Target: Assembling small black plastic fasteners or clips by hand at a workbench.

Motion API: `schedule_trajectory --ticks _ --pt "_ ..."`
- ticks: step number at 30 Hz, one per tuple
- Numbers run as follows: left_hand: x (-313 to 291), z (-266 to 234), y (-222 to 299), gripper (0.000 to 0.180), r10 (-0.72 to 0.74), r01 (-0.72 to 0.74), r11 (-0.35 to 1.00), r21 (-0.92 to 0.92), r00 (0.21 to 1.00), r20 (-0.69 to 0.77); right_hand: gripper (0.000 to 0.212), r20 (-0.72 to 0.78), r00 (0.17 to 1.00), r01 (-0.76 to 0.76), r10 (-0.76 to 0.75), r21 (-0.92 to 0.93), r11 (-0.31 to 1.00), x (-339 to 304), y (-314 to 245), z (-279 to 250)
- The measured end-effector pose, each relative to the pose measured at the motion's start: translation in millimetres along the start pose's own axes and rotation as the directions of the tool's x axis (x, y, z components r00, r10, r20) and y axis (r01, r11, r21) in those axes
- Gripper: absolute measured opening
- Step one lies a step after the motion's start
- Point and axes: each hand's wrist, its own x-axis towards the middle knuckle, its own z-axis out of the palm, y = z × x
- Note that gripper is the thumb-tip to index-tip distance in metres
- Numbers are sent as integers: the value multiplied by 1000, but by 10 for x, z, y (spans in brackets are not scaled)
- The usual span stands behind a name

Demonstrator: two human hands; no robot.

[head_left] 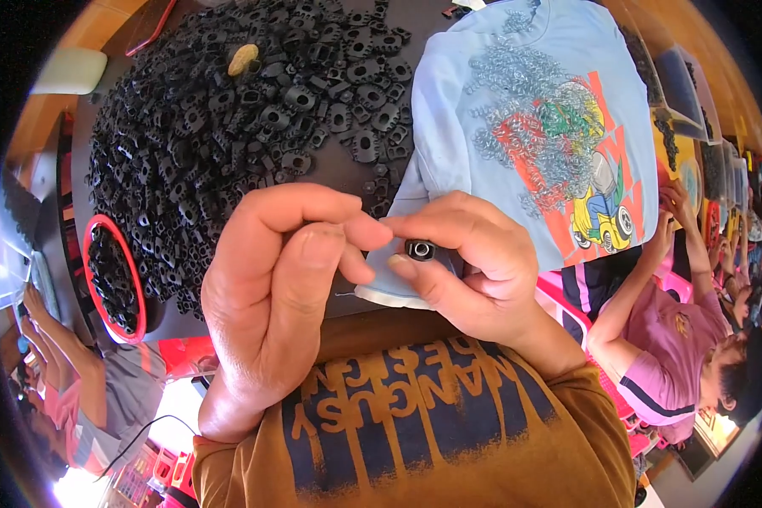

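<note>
Between the thumb and index finger of my right hand [491,267] is a small black plastic part [420,250]; a pale round ring shows in its middle. Beside it, my left hand [271,284] is closed in a pinch, the thumb against the bent fingers. Whatever lies in that pinch, if anything, is hidden. The left fingertips come close to the right index finger. Beyond my hands, a big heap of black plastic parts [229,127] covers the dark table. To the right, small metal springs [538,118] lie in a loose pile on a light blue shirt [449,93].
A red-rimmed tray [143,292] of black parts sits at the left table edge. One tan oval piece [243,59] lies on the heap. Clear plastic bins [681,80] stand at the far right. A person in a pink shirt [665,360] works at my right; others sit left.
</note>
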Motion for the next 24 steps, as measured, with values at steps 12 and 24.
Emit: schedule_trajectory --ticks 12,24 --pt "103 -57 -98 16 89 -91 993 72 996 28 29 9 1000 8 -8 -23 1000 0 -1 -14" --pt "41 32 -4 22 -235 255 912 -320 967 102 26 -38 988 -144 149 122 982 -66 -1 8"
